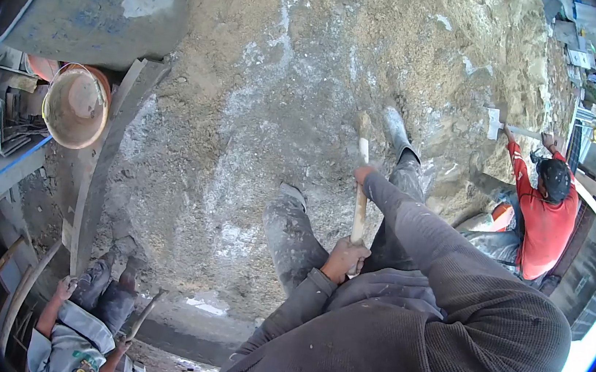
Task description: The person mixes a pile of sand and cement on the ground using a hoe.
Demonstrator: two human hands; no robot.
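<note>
My left hand (345, 260) is closed round the lower end of a wooden shovel handle (359, 219), close to my waist. Farther along the same shaft, my right hand (363, 174) grips it near the pale socket (364, 149). The shovel's head blends with the sandy ground, so its outline is hard to make out. My boots stand on either side of the shaft, the left boot (292, 195) dusted grey and the right boot (397, 130) farther out. Grey-brown sand and gravel (326, 64) with white powdery streaks lies under and ahead of me.
At right, a person in a red top (547, 222) holds a flat-bladed tool (494, 124) against the sand slope. Another person (78, 337) at lower left holds wooden poles or handles. An orange bucket (75, 105), a large drum (106, 2) and a plank (97, 170) line the left side.
</note>
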